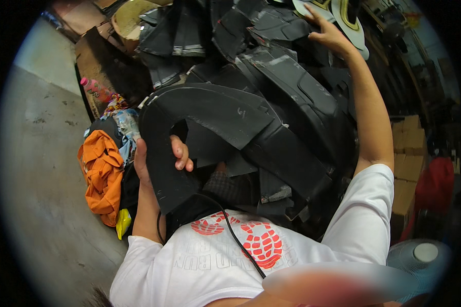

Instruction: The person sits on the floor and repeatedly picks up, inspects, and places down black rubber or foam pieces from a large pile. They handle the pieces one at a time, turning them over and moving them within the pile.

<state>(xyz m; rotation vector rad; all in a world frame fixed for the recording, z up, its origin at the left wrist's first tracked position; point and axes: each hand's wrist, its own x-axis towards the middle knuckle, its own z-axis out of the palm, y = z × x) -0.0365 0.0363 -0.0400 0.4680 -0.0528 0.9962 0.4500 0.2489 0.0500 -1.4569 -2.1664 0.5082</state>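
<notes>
My left hand (pixel 180 153) is closed round one leg of a curved black panel (pixel 205 105), thumb on the outer edge and fingertips showing through its inner opening. The panel is arched and has a small pale mark on it. My right hand (pixel 330 35) reaches to the far right with its fingers spread, holding nothing. Nearest to it are white pieces with gold-coloured edging (pixel 349 25); whether a fingertip touches one, I cannot tell. Between my arms lies a heap of moulded black panels (pixel 297 92), some with torn, whitish edges.
An orange cloth (pixel 103 176) and a pink-capped bottle (pixel 95 88) are at the left, beside bare grey floor (pixel 46 169). Cardboard boxes (pixel 409 153) are stacked at the right, near a fan (pixel 417 261). A black cord (pixel 235 233) crosses my shirt.
</notes>
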